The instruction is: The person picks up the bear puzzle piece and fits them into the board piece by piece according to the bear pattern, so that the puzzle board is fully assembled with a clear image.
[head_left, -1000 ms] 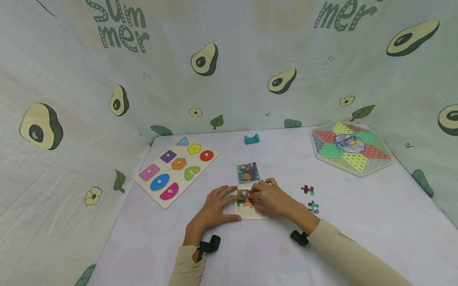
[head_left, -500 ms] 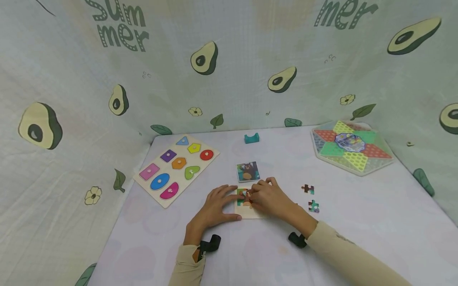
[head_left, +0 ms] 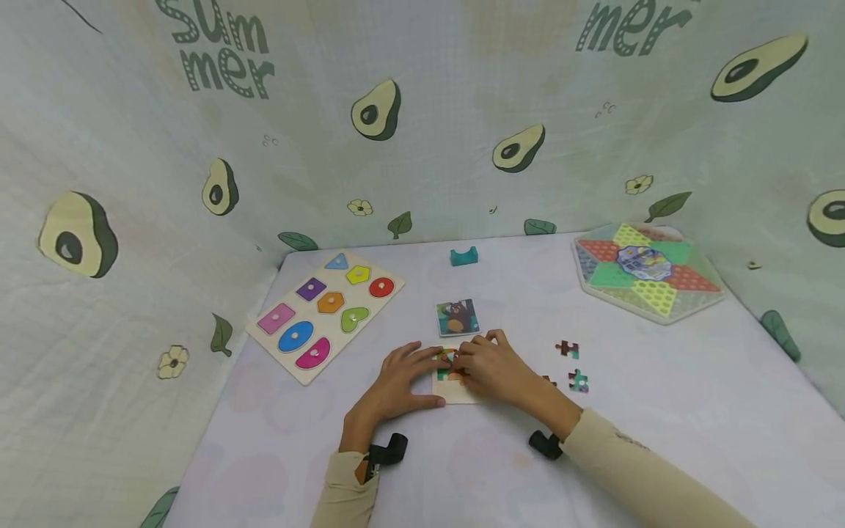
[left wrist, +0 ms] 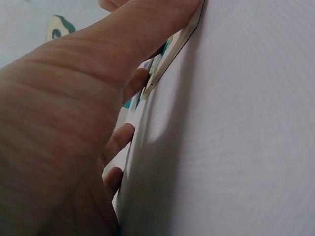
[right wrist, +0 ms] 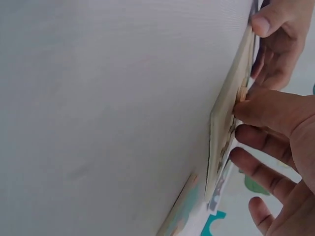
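Note:
A small wooden jigsaw board [head_left: 458, 397] with a partly visible bear picture lies in front of me in the head view. My left hand [head_left: 397, 385] rests at its left side, fingers spread, with the thumb at the near left corner and the index finger reaching onto the picture. My right hand [head_left: 496, 370] bends over the right half, covering much of it. In the right wrist view, its thumb and fingers pinch a puzzle piece [right wrist: 242, 93] low over the board. Just behind the board lies a finished-looking bear picture tile [head_left: 458, 318].
Loose puzzle pieces [head_left: 577, 380] lie to the right, one partly behind the right wrist. A shape-peg board [head_left: 343, 342] is at the left, a hexagonal game box [head_left: 650, 275] at the back right. A teal curved block [head_left: 464, 256] stands near the back edge.
My right hand has shifted slightly left over the board, and a loose puzzle piece beside its wrist shows more. The left hand stays in place.

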Available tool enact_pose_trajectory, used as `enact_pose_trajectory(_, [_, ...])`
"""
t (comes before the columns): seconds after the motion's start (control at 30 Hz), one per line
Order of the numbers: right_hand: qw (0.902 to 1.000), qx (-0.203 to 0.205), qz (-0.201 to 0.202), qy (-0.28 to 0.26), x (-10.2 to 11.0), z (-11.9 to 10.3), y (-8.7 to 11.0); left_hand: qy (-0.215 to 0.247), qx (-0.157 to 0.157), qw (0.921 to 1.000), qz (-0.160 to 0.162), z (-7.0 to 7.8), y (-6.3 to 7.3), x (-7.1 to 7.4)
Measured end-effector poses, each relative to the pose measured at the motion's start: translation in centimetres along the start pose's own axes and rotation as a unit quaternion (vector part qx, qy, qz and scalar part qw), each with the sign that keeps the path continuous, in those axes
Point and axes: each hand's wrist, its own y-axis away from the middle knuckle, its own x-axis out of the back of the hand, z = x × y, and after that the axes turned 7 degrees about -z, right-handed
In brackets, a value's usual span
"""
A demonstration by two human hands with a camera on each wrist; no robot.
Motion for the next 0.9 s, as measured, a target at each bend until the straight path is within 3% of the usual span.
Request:
enact_pose_trajectory(0.3, [0.9995,0.014,-0.028,0.006,1.0,0.0,0.7,-0.022,-0.001,0.9997,0.005,0.1,-0.1,0.4])
enact_pose_trajectory(0.47, [0.9962,-0.003,-0.059,-0.064,1.9,0.6,1.6,-0.044,0.000,0.9989,0.013,0.4,-0.2,0.1])
enact_pose_trajectory(0.63, [0.9900,-0.032,-0.019,-0.136,3.4,2.5,3.5,-0.051,0.002,0.9987,-0.004,0.7,-0.1,-0.4])
enact_pose_trajectory(0.77, [0.9908,-0.041,0.016,-0.128,4.7,4.0,5.2,-0.063,0.000,0.9978,-0.022,0.9,0.1,-0.6])
enact_pose_trajectory(0.9, [0.9899,-0.063,0.030,-0.124,5.4,5.7,6.8,-0.073,-0.007,0.9973,-0.009,0.9,0.0,-0.5])
